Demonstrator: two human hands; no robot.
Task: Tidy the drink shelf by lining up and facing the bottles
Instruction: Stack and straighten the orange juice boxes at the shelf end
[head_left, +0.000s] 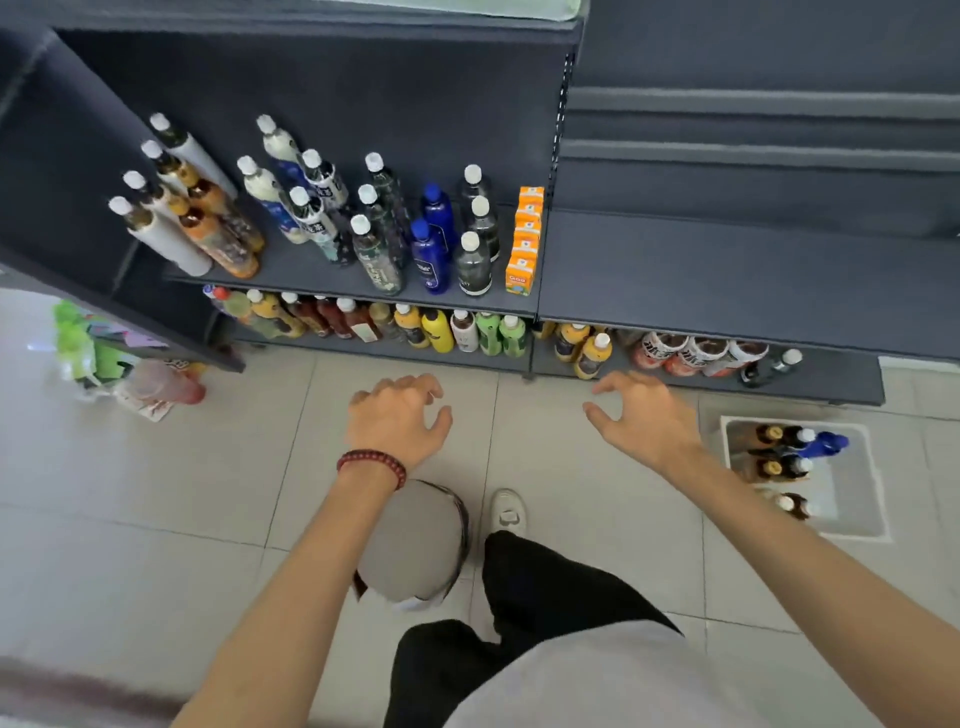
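A dark grey drink shelf holds rows of upright bottles: white-capped ones at the left, two blue bottles, dark ones and a row of orange cartons. The bottom shelf carries yellow, green and red-labelled drinks. My left hand, with a red bead bracelet, hovers over the floor in front of the bottom shelf, fingers spread and empty. My right hand hovers likewise, open, just before the yellow bottles.
A white crate with several bottles stands on the tiled floor at the right. Bags and a pink bottle lie at the left by a side rack. A round grey stool sits by my feet. The right shelf section is bare.
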